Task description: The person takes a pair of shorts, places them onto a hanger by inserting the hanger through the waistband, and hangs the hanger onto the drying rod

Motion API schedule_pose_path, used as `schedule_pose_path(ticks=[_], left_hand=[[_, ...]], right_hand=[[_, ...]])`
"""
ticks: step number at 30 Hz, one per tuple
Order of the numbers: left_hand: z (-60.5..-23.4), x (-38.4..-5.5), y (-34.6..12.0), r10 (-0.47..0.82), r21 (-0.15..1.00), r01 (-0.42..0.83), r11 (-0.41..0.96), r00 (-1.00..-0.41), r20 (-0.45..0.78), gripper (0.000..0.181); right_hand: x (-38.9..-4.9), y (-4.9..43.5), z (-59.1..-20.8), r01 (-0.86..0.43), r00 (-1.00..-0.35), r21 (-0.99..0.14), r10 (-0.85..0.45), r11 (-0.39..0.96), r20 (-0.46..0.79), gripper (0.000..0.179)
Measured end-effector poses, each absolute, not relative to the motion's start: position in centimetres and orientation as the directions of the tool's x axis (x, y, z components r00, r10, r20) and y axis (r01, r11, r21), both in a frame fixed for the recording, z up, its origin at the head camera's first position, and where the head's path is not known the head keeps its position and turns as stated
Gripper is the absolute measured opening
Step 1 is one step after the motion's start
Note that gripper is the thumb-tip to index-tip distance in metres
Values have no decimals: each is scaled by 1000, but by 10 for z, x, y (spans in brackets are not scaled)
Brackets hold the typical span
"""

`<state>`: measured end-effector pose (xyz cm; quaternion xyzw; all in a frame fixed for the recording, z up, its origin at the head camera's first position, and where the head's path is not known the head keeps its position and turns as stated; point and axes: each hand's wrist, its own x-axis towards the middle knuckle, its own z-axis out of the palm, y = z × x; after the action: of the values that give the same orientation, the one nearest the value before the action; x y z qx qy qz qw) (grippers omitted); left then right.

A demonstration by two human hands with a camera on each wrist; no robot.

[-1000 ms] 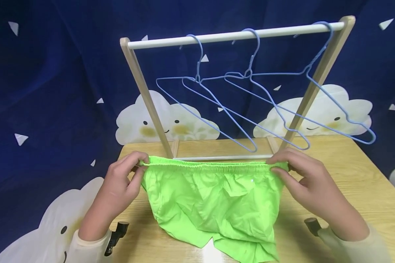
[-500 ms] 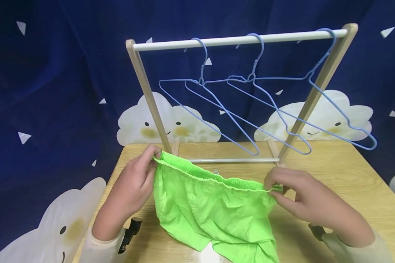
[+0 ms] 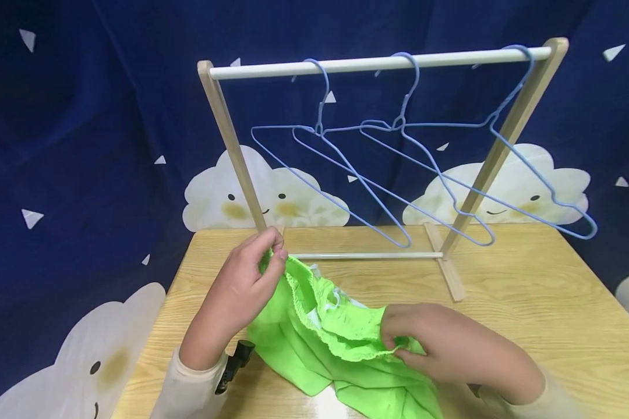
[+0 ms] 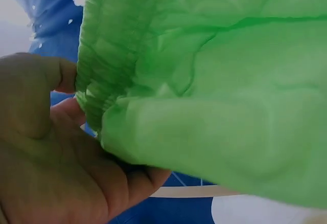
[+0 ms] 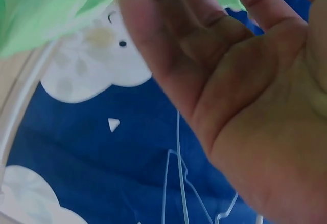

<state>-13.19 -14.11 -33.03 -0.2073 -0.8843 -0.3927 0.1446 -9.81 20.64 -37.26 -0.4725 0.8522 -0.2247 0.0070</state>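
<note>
Bright green shorts (image 3: pixel 293 343) with a gathered elastic waistband hang between the two hands, low over the table. The left hand (image 3: pixel 246 279) pinches one end of the waistband between thumb and fingers; in the left wrist view the ruched band (image 4: pixel 102 45) runs up from its fingertips. Lower and nearer the body, the right hand (image 3: pixel 445 343) grips the other end. The waistband gapes between them, baring the inside and a white label (image 3: pixel 314 318). In the right wrist view, green cloth (image 5: pixel 56 9) meets the curled fingertips at the top.
Behind the shorts stands a wooden rack with a white rail (image 3: pixel 361 64) and a lower bar (image 3: pixel 367 255). Blue wire hangers (image 3: pixel 320 116) hang from the rail. The wooden table (image 3: pixel 529 279) backs onto a dark blue curtain (image 3: pixel 110 116) with clouds.
The right hand has moved down and toward the body, the left hand inward to the right. The waistband, level and nearly closed before, now slants and gapes.
</note>
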Motion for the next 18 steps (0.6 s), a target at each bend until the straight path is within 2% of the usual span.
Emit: schedule_pose_path(ticks=[7,10,12,14,16,18], left_hand=[[-331,-130,-142,284,637,444,631,-895,343,15],[-331,-130,-143,301,636,428,642,-904,305,13],[-331,-130,-143,310,641,420,642,-907,284,12],[-332,-130,-143,317,648,418,637,-908,274,10],[-332,-131,-143,322,651,419,632,-907,271,10],[-332,-131,-143,326,652,420,631,-906,269,11]], right_hand=[[-96,192,-384,-793,-528,-396,-847,462,70,29],[-96,193,-382,-806,-521,-392,-846,443,115,25],[-97,195,-375,-824,-526,-377,-818,424,231,26],[-99,198,-364,-852,-508,-371,-753,369,418,23],[-103,200,-349,-882,-466,-385,-631,272,620,16],[-108,199,-332,-902,-421,-410,-477,134,771,12]])
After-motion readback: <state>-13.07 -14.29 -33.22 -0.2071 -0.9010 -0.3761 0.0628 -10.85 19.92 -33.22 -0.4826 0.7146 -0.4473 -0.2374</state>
